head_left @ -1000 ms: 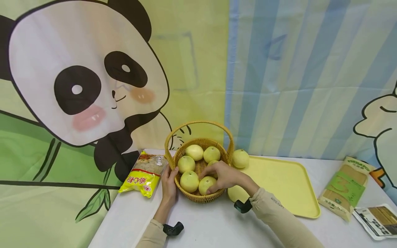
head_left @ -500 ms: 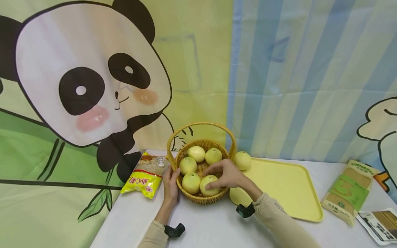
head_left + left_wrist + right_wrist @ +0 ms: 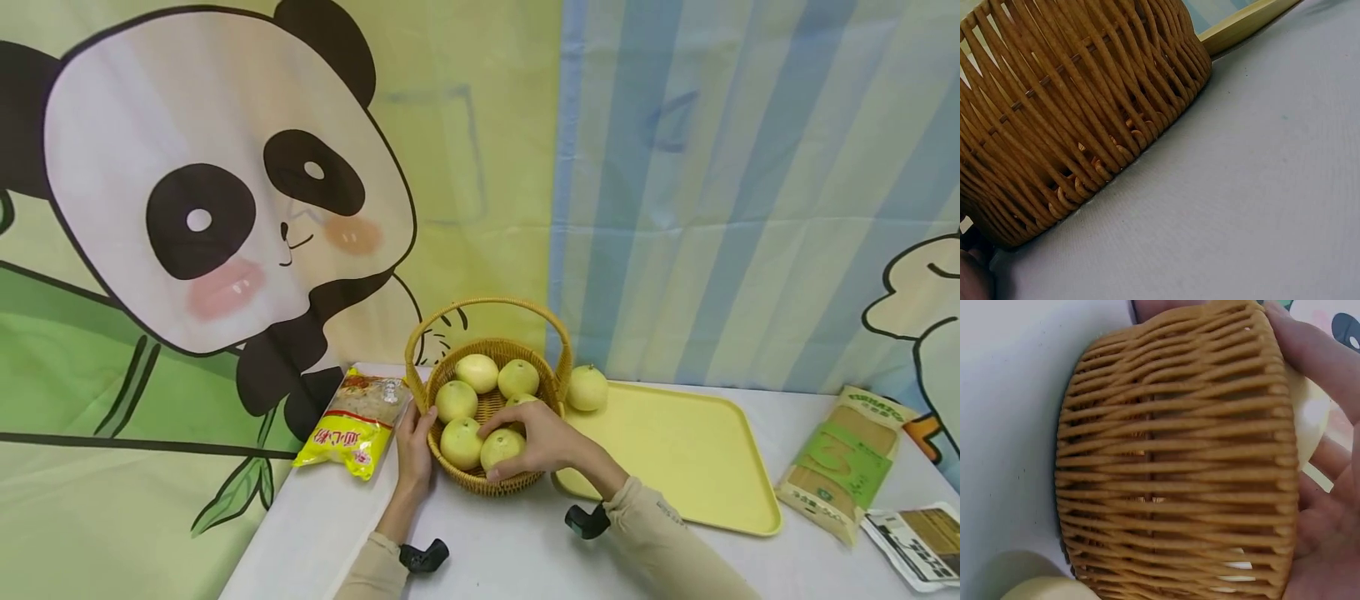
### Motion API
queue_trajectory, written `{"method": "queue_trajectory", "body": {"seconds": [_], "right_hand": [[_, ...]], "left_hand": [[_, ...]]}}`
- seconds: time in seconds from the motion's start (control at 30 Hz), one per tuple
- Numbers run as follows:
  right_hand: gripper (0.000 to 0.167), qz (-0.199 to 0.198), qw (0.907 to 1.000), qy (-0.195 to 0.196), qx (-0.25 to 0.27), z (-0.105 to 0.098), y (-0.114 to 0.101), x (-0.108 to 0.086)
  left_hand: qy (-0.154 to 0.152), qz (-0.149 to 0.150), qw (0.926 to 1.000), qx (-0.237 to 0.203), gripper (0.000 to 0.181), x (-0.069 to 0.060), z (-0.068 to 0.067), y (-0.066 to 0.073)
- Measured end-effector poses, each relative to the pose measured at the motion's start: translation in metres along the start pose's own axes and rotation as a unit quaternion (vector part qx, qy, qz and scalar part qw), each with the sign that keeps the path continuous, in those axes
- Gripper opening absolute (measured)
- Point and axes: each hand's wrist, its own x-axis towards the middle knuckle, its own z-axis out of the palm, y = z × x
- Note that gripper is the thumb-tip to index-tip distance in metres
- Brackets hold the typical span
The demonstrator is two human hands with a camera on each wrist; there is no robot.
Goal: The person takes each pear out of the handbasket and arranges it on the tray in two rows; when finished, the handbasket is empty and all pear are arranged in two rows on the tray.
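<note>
Pale green fruit (image 3: pixel 502 450) sits at the near side of the wicker basket (image 3: pixel 480 483) in the head view, right grip (image 3: pixel 551 437) curled round it, left grip (image 3: pixel 413 450) clamped on the basket's left side. Left wrist cam's mostly weave, plus white table (image 3: pixel 1241 187) and a bit of yellow tray (image 3: pixel 1244 26). Right wrist: fruit peeking past the rim.

The basket (image 3: pixel 498 485) stands at the frame's lower centre, fruit (image 3: pixel 461 443) in it. Left lies a bag (image 3: pixel 356 425); right, a tray (image 3: pixel 690 454), a loose fruit (image 3: pixel 587 388) at its upper-left corner. Lower right: a packet (image 3: pixel 843 462), a pouch (image 3: pixel 918 542) before it.
</note>
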Motion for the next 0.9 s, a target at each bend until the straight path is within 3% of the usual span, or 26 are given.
{"method": "queue_trajectory", "body": {"seconds": [0.23, 0.47, 0.9], "right_hand": [[0.062, 0.013, 0.9988, 0.036, 0.032, -0.004, 0.007, -0.001], [0.057, -0.007, 0.9956, 0.064, 0.067, -0.007, 0.007, -0.002], [0.050, 0.028, 0.9828, 0.102, 0.151, -0.039, 0.013, -0.023]], "left_hand": [[0.003, -0.001, 1.0000, 0.005, 0.045, 0.001, 0.001, -0.002], [0.002, -0.007, 1.0000, 0.006, 0.046, 0.002, 0.001, -0.002], [-0.001, -0.007, 0.9999, 0.014, 0.048, 0.001, 0.000, -0.001]]}}
